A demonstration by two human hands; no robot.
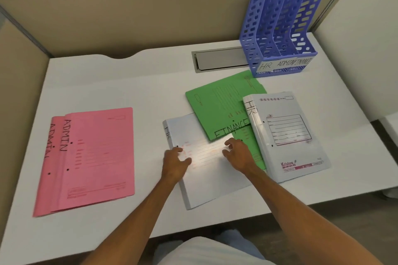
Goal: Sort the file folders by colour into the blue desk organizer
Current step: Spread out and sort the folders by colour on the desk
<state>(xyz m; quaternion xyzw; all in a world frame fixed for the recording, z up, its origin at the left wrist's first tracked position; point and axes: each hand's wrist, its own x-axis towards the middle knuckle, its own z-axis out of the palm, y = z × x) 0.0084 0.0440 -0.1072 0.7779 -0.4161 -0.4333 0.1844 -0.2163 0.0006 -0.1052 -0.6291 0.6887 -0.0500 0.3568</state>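
Two pink folders (97, 157) marked ADMIN lie overlapped at the left of the white desk (107, 77). In the middle a white folder (206, 180) lies flat, partly under a green folder (221, 109) marked FINANCE. A second green folder (251, 144) peeks out below it. Another white folder (288, 135) marked HR rests on the right. My left hand (175, 163) and my right hand (239, 153) both rest on the middle white folder, fingers spread, holding nothing. The blue desk organizer (282, 26) stands at the back right, its three slots labelled HR, ADMIN, FINANCE.
A grey cable hatch (219, 60) is set into the desk just left of the organizer. Beige partition walls (140, 6) close the desk at the back and left. A pale chair (361, 49) stands at the right.
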